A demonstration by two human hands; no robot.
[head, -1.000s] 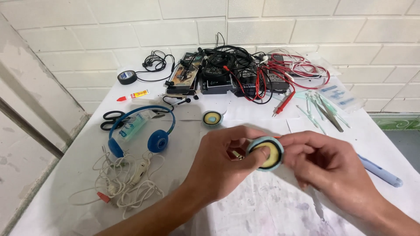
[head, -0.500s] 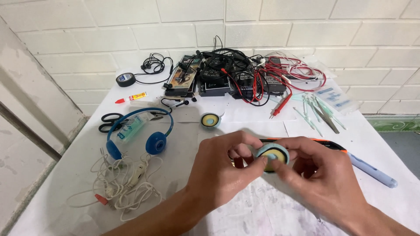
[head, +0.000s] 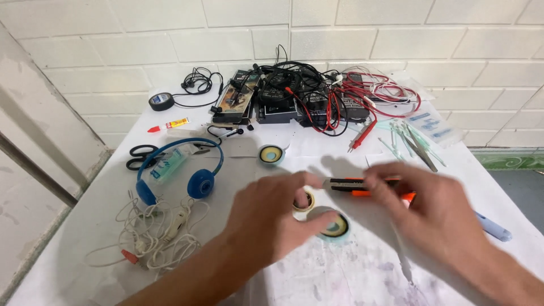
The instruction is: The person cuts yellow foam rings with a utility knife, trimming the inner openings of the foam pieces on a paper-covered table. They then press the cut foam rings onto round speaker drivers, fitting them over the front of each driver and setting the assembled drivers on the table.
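Left hand: my left hand (head: 272, 218) is low over the desk (head: 102, 226), fingers curled loosely, thumb and forefinger tips on the rim of the round speaker disc (head: 334, 226). It blurs, so I cannot tell if I grip the disc or only touch it.
Right hand: my right hand (head: 436, 218) hovers spread above the orange and black knife (head: 362, 185), fingers slack; it looks as if it has nothing in it, though blur makes that uncertain.
Speaker disc: it lies just beside my left fingertips, pale blue rim, yellow centre, with a small ring (head: 304, 200) close behind it.
Second disc: another of the same kind (head: 271, 154) sits apart, farther up the desk.
Headphones: the blue headphones (head: 178, 170) lie to the left with one ear cup open, near the white cable tangle (head: 156, 235).
Progress: I judge the disc is out of the headphones and nothing is fitted back; refitting is left.
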